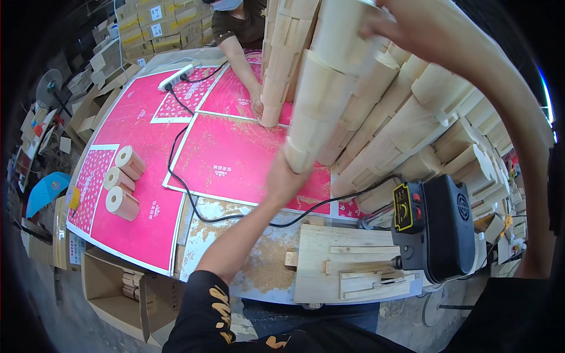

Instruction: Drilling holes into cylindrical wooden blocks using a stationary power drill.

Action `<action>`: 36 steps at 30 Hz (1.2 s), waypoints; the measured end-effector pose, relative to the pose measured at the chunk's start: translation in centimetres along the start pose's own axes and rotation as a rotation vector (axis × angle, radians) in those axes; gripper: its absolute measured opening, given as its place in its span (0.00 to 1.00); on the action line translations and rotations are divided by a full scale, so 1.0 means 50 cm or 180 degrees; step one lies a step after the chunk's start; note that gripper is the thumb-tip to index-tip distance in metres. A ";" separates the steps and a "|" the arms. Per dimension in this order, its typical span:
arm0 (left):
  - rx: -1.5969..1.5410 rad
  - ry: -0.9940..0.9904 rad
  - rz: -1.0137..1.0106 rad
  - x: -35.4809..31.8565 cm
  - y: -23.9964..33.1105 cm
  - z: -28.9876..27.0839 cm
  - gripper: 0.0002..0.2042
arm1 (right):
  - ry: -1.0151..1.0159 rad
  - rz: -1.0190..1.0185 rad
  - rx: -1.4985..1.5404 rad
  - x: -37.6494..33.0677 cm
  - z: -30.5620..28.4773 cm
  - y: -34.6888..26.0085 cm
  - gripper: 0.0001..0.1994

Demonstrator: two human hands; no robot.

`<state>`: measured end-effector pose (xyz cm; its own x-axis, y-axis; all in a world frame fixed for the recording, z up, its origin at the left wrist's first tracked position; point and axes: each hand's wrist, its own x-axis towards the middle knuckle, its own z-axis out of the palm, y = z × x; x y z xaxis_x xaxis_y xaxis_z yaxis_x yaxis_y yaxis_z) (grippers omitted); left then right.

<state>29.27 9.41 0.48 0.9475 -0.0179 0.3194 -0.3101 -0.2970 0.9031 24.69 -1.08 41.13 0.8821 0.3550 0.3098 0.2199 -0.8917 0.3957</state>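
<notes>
A tall stack of pale wooden cylinders stands tilted between my hands, slightly smeared by motion. Around its lower end my left hand is closed, just above the pink sheet. At the stack's top my right hand grips the uppermost cylinder; part of that hand is cut off by the frame edge. Behind and to the right crowd more stacks of wooden cylinders. A co-worker's hand touches the foot of another wooden stack at the back.
A black drill press stands at the front right beside a wooden jig board. A black cable crosses the table to a white power strip. Three small wooden cylinders stand left; an open carton sits below.
</notes>
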 end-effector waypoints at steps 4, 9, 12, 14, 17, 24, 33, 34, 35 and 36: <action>-0.0202 -0.0487 0.0010 -0.025 0.027 0.092 0.38 | 0.0222 0.0183 -0.0631 -0.085 0.035 0.074 0.25; -0.0829 -0.0500 0.0664 -0.008 0.006 0.153 0.52 | 0.0309 0.0205 -0.1282 -0.104 0.054 0.094 0.26; -0.0356 -0.1163 0.0499 -0.001 0.015 0.125 0.57 | -0.0082 0.0492 -0.1372 -0.093 0.051 0.076 0.33; -0.0009 -0.1553 0.0129 0.013 0.022 0.099 0.56 | -0.0165 0.0587 -0.1417 -0.087 0.038 0.060 0.34; -0.0138 -0.0733 0.1034 0.072 -0.042 0.053 0.56 | 0.0127 0.0401 -0.1423 -0.047 0.032 0.055 0.35; 0.1079 0.0068 -0.0647 0.314 -0.081 -0.008 0.52 | 0.1011 -0.0358 -0.0733 0.157 0.078 0.013 0.22; 0.1497 0.0744 -0.0074 0.384 -0.139 0.052 0.52 | -0.0278 0.0083 -0.1025 0.408 0.185 0.113 0.27; 0.1461 0.0754 0.0063 0.391 -0.146 0.060 0.49 | -0.0203 0.0137 -0.0991 0.405 0.177 0.118 0.27; 0.1408 0.0757 0.0201 0.389 -0.148 0.068 0.47 | -0.0225 0.0147 -0.0995 0.388 0.163 0.103 0.27; 0.1402 0.0738 0.0198 0.382 -0.151 0.072 0.47 | -0.0049 0.0379 -0.0946 0.369 0.152 0.084 0.27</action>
<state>50.00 7.86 -1.25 0.8702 0.1494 0.4694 -0.2555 -0.6778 0.6894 45.04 -0.41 41.92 0.9009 0.2468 0.3569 -0.0146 -0.8048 0.5933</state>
